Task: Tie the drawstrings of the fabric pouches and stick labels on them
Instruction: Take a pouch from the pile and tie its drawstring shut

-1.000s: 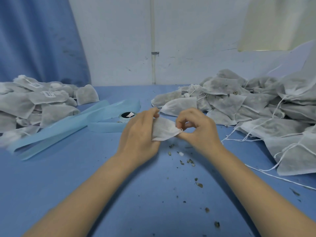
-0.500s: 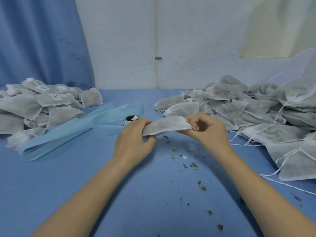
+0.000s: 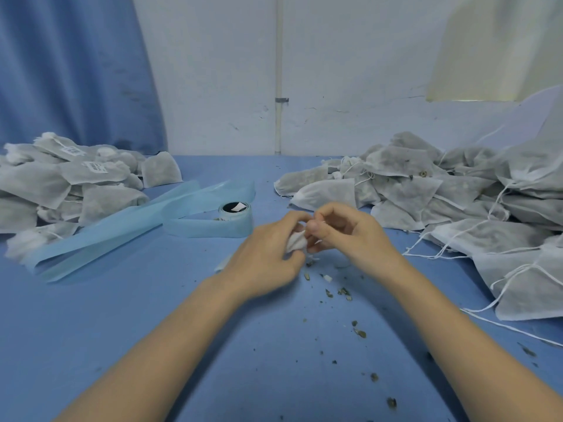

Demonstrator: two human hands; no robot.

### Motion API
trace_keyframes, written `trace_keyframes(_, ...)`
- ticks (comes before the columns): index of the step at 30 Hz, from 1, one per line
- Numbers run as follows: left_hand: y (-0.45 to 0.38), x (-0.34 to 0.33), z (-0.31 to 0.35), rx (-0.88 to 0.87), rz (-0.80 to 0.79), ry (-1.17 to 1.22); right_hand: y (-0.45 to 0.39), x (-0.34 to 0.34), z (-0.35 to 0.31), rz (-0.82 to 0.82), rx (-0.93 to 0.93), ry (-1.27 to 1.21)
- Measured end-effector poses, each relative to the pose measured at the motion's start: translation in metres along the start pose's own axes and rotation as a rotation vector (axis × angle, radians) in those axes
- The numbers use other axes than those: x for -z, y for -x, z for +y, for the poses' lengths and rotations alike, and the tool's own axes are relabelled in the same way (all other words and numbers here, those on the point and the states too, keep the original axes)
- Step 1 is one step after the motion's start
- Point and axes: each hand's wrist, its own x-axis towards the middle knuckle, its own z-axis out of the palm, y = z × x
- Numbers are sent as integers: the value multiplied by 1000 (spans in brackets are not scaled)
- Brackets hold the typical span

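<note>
Nearest you, dark crumbs of dried filling (image 3: 344, 292) lie scattered over the blue table (image 3: 128, 330) between your forearms.

Just above them your two hands meet over the middle of the table. Your left hand (image 3: 268, 254) has its fingers curled round the pouch (image 3: 297, 242), so that only a bunched white wad of fabric shows at its right edge; a pale corner peeks out at the left of that hand, which I take to be the pouch's far end. That would put its long axis roughly left to right, body in the left hand and gathered neck pointing toward your right hand (image 3: 344, 236). The right hand's fingers are curled and pinched at that neck, thumb forward; the drawstring itself is too fine and hidden to make out, so I cannot tell how far the knot has got. The knot looks like the right hand's job, since it is at the neck while the left anchors the body.

Beyond your hands sits the label roll (image 3: 234, 212), its pale blue backing strip (image 3: 122, 229) trailing left. It lies closer to your left hand.

Farther out, the labelled pouches (image 3: 70, 184) are heaped at far left and the untied pouches (image 3: 457, 193), strings loose, at right. Behind them are a white wall (image 3: 335, 71) and a blue curtain (image 3: 70, 71).
</note>
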Motion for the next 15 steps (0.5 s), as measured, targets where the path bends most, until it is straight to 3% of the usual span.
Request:
trace_keyframes(4, 2, 3, -1, 15, 60, -134, -1, 10, 1, 128, 13, 228)
trace_keyframes(6, 3, 6, -1, -29, 122, -225, -1, 11, 3, 135, 13, 226)
trace_keyframes(10, 0, 6, 0, -17, 160, -375, -5, 5, 0, 128, -73, -74)
trace_keyframes(15, 0, 8, -1, 30, 158, -265, -6, -7, -6, 130, -185, -545)
